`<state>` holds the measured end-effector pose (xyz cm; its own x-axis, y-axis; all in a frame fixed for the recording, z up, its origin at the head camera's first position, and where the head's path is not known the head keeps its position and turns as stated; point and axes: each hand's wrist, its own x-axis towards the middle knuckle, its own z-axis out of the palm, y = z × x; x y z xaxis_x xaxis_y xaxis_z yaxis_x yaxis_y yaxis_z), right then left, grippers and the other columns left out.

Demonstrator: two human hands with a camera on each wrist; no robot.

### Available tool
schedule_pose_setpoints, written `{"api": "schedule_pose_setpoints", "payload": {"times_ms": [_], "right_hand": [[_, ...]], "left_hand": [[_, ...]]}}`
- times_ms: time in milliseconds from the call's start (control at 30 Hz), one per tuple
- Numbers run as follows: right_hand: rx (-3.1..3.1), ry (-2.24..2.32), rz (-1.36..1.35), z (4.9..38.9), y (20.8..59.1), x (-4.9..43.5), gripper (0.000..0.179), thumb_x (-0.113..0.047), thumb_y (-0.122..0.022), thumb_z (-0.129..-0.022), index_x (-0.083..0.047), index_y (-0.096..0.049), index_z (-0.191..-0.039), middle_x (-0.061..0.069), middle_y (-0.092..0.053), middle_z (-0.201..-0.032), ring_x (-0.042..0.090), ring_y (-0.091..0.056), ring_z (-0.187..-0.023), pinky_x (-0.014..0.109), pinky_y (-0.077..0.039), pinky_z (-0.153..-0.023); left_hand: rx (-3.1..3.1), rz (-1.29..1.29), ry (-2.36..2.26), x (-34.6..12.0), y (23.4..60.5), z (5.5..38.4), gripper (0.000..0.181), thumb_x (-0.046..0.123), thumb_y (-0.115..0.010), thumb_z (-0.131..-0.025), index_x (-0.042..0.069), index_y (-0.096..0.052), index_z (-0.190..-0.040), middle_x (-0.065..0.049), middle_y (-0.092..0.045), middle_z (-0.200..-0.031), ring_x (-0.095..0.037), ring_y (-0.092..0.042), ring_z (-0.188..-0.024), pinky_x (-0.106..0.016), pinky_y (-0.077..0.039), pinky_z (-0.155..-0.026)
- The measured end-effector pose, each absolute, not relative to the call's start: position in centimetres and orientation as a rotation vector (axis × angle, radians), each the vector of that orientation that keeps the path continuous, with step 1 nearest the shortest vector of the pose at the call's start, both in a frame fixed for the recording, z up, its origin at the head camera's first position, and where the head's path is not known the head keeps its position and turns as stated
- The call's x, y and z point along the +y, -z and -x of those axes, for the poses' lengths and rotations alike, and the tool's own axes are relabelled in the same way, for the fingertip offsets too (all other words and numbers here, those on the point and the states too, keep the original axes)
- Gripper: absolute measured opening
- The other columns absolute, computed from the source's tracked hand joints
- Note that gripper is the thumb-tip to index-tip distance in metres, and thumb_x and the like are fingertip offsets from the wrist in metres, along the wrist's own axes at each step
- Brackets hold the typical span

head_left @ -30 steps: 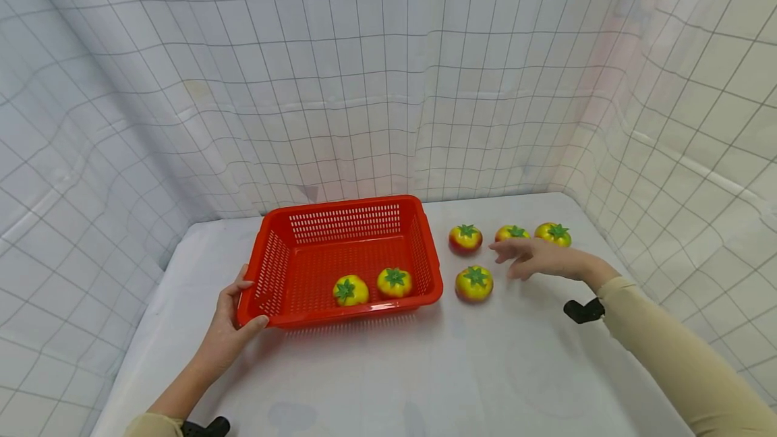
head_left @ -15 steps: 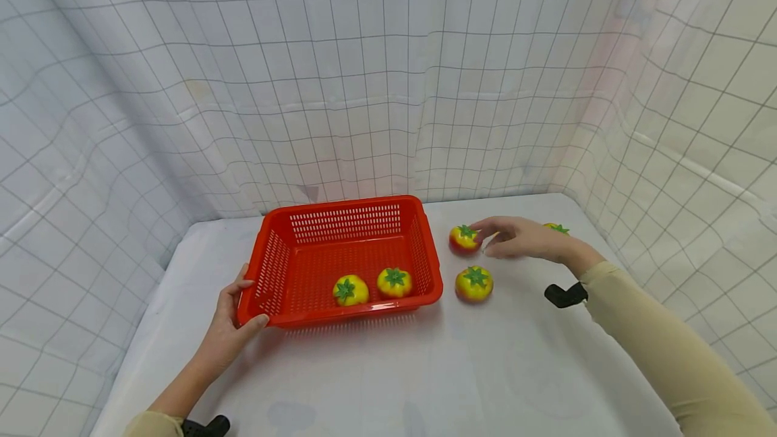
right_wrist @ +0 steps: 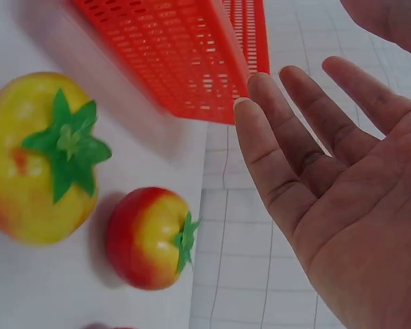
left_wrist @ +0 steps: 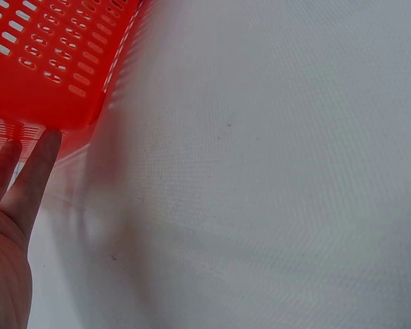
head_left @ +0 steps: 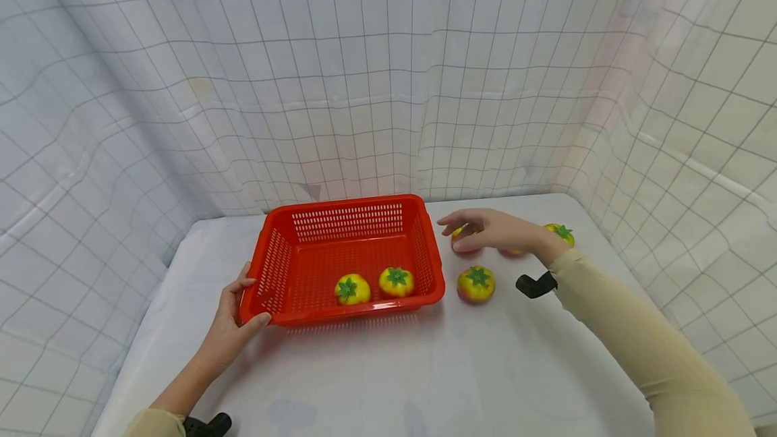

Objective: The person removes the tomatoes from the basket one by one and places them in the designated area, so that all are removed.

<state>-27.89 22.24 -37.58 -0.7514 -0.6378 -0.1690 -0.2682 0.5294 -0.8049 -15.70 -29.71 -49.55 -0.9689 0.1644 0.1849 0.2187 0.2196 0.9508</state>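
Observation:
A red plastic basket [head_left: 352, 255] stands on the white table. Two yellow toy tomatoes [head_left: 353, 289] with green leaf tops lie in its front part. My left hand [head_left: 227, 329] holds the basket's front left corner, thumb at the front and fingers along the left side. My right hand [head_left: 494, 229] hovers over the back row of red-yellow tomatoes, partly hiding one tomato [head_left: 464, 232]. Its fingers [right_wrist: 267, 151] are loosely extended, pointing towards the basket, with nothing in them. A nearer tomato [head_left: 476, 284] sits just right of the basket.
At the far right lies another tomato [head_left: 561, 233], and one more is mostly behind the right wrist. White gridded curtains [head_left: 364, 86] close off the back and both sides of the table [head_left: 376, 376].
My right hand has moved left, from beside the right-hand tomatoes to above the back tomato nearest the basket. My left hand, the basket and the tomatoes stay in place.

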Motion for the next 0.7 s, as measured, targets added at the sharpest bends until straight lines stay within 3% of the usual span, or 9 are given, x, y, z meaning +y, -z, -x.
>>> {"api": "schedule_pose_setpoints", "payload": {"times_ms": [200,433,700], "right_hand": [[2.283,1.093,0.74,28.0,36.8,19.9,0.058,-0.036,-0.073,-0.093,-0.024,-0.055,-0.147,0.001,-0.06,-0.137,0.022,-0.059,-0.121,0.044,-0.055,-0.095],[2.277,0.976,0.772,28.4,35.9,16.7,0.051,-0.041,-0.074,-0.091,-0.038,-0.058,-0.139,-0.008,-0.06,-0.133,0.016,-0.058,-0.119,0.041,-0.051,-0.096],[2.203,0.919,0.919,29.5,35.7,13.5,0.059,-0.038,-0.076,-0.089,-0.03,-0.055,-0.144,-0.01,-0.059,-0.134,0.014,-0.056,-0.122,0.038,-0.052,-0.098]], "left_hand": [[-2.409,0.382,1.91,-29.6,49.5,15.7,0.064,-0.002,-0.061,-0.099,0.011,-0.022,-0.147,-0.001,0.004,-0.173,0.005,-0.032,-0.136,-0.017,-0.052,-0.09],[-2.408,0.373,1.914,-29.7,49.6,15.7,0.065,-0.002,-0.062,-0.098,0.011,-0.022,-0.148,0.0,0.004,-0.173,0.007,-0.03,-0.136,-0.017,-0.052,-0.09],[-2.434,0.34,1.891,-29.7,49.6,15.7,0.063,0.0,-0.062,-0.099,0.012,-0.022,-0.147,0.001,0.002,-0.173,0.003,-0.032,-0.135,-0.017,-0.052,-0.09]]}}
